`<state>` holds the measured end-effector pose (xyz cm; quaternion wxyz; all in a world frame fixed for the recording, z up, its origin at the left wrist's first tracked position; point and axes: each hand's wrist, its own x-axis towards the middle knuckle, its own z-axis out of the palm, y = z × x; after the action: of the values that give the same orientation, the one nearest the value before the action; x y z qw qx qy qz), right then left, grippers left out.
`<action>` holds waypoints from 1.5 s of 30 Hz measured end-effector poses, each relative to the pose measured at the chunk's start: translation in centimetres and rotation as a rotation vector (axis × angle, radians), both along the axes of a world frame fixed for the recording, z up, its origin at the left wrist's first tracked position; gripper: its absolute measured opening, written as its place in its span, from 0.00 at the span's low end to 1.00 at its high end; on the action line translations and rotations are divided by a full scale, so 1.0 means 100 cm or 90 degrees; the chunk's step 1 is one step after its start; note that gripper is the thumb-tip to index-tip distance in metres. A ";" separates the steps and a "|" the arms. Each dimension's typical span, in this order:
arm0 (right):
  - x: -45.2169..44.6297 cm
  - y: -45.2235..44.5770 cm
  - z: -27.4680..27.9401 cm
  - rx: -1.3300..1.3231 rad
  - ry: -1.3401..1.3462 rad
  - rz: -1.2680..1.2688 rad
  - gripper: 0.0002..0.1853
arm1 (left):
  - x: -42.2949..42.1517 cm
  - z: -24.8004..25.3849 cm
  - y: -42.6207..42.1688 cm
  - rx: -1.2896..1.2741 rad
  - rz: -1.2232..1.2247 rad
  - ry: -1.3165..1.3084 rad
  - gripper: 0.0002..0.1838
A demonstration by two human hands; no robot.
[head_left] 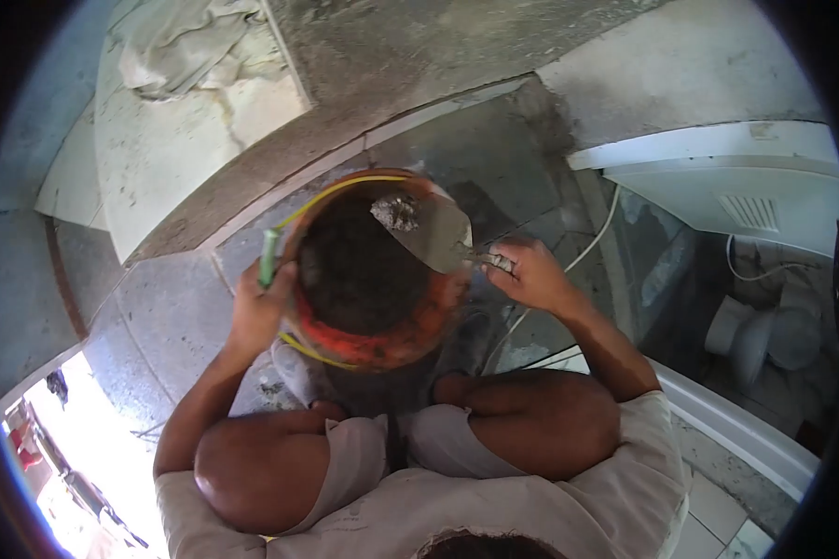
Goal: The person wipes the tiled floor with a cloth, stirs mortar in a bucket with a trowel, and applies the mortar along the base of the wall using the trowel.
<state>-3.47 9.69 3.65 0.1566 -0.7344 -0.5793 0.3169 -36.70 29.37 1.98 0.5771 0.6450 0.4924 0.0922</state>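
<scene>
An orange-red bucket (382,349) stands between my feet, with dark material inside that I cannot make out in detail. My left hand (259,303) is closed around the green grip (268,258) of the bucket's yellow handle, at the left of the rim. On the right side, my right hand (531,272) holds a trowel (443,233) by its handle. The trowel's flat blade reaches over the bucket opening, and a small grey lump of wet-looking material (399,212) lies near its far end.
A pale board (186,140) with a crumpled cloth (191,47) lies at the upper left. A white appliance-like panel (736,191) and a white pipe fitting (764,335) are at the right. A white cable (578,253) runs over the tiled floor.
</scene>
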 end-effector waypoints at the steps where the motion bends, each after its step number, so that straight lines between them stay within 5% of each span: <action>1: 0.008 -0.005 0.001 -0.004 -0.010 -0.002 0.14 | -0.004 -0.003 0.002 -0.004 -0.002 -0.010 0.12; 7: 0.074 -0.027 -0.023 -0.039 -0.174 -0.129 0.16 | -0.052 -0.057 0.013 -0.117 0.215 -0.081 0.11; 9: 0.092 -0.024 -0.030 -0.059 -0.404 -0.181 0.17 | -0.058 -0.067 0.011 -0.158 0.297 -0.098 0.10; 13: 0.097 -0.015 -0.018 -0.063 -0.403 -0.109 0.17 | -0.063 -0.075 0.013 -0.155 0.302 -0.101 0.11; 15: 0.094 -0.002 0.002 -0.200 -0.021 -0.024 0.16 | -0.059 -0.068 0.014 -0.174 0.304 -0.101 0.12; 16: 0.098 0.001 -0.001 -0.206 -0.021 -0.016 0.16 | -0.057 -0.065 0.013 -0.188 0.295 -0.099 0.13; 18: 0.111 0.010 -0.011 -0.397 0.457 -0.156 0.12 | -0.060 -0.072 0.013 -0.187 0.313 -0.123 0.14; 19: 0.129 0.013 -0.031 -0.458 0.519 -0.168 0.09 | -0.063 -0.075 0.013 -0.182 0.300 -0.120 0.14; 21: 0.150 0.036 -0.047 -0.350 0.414 -0.326 0.08 | -0.067 -0.076 0.014 -0.179 0.281 -0.117 0.14; 23: 0.202 0.043 -0.090 -0.112 0.106 -0.327 0.12 | -0.062 -0.071 0.011 -0.172 0.282 -0.094 0.14; 26: 0.202 0.023 -0.069 -0.099 0.188 -0.283 0.14 | -0.050 -0.057 0.009 -0.169 0.315 -0.089 0.13; 28: 0.193 0.012 -0.065 -0.070 0.095 -0.249 0.16 | -0.047 -0.056 0.012 -0.186 0.321 -0.105 0.13; 35: 0.210 0.019 -0.133 -0.123 0.070 -0.292 0.17 | -0.054 -0.059 0.011 -0.214 0.297 -0.132 0.11; 38: 0.217 0.039 -0.155 -0.167 0.191 -0.433 0.17 | -0.044 -0.055 0.008 -0.204 0.331 -0.134 0.10; 45: 0.234 0.064 -0.179 -0.144 0.062 -0.419 0.17 | -0.062 -0.068 0.012 -0.196 0.313 -0.104 0.10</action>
<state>19.97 16.13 -14.30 0.1959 -0.8785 -0.2643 0.3463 -42.94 30.58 -4.85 0.6661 0.4017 0.5939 0.2053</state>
